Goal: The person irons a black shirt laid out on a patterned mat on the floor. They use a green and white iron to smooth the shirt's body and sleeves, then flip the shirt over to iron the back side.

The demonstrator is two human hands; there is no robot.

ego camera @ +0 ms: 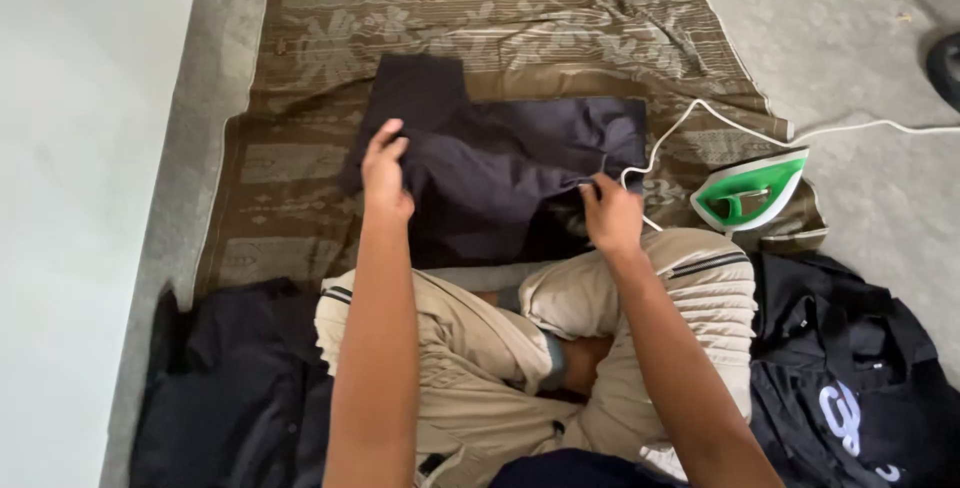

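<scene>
dark garment held flat on the patterned cloth

the dark garment (pixel 500 173) lay spread on the brown patterned cloth (pixel 300 163) just ahead of my crossed legs. my left hand (pixel 385 173) had its fingers pinched on a fold at its left side, and my right hand (pixel 610 213) gripped its near right edge. a green and white iron (pixel 750 193) sat just right of it (cord (pixel 700 113) trailing off), with heaps of dark clothes (pixel 850 378) at both sides.
</scene>
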